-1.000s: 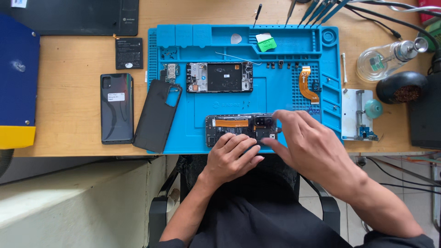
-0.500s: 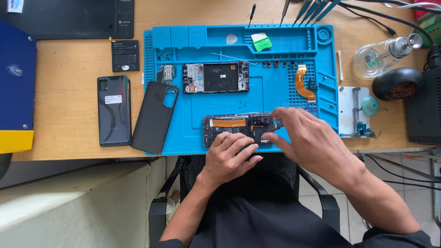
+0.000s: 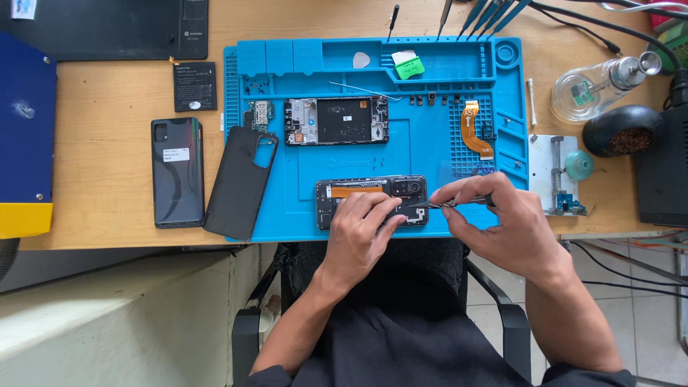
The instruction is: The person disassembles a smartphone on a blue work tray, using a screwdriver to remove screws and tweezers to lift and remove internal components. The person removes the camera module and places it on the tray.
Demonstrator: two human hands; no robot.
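A wooden tabletop (image 3: 107,107) carries a blue repair mat (image 3: 430,154) across its middle; below the near edge show a chair, pale flooring and cables. On the mat's near edge lies an opened phone (image 3: 373,201), back off, with an orange flex strip along its top. The left hand (image 3: 362,233) rests on it, fingers curled together and pressing it flat. The right hand (image 3: 502,222) is pinched around a thin dark tool (image 3: 444,204) whose tip meets the phone's right end near the camera block.

Farther back on the mat sits a bare phone frame (image 3: 337,120), with an orange ribbon cable (image 3: 473,129) toward the mat's right edge and a green tag (image 3: 410,68) near the far edge. A black back cover (image 3: 240,183) overlaps the mat's left edge, beside a dark phone (image 3: 177,172) and a small battery (image 3: 194,86). A glass bottle (image 3: 598,84) stands near the table's right edge.

The left hand hides most of the phone's lower half, and the tool's tip is too small to identify. Tool handles are cut off at the far edge.

Compared with half a second ago, the right hand has drawn slightly rightward, exposing the tool; the left hand stays put.
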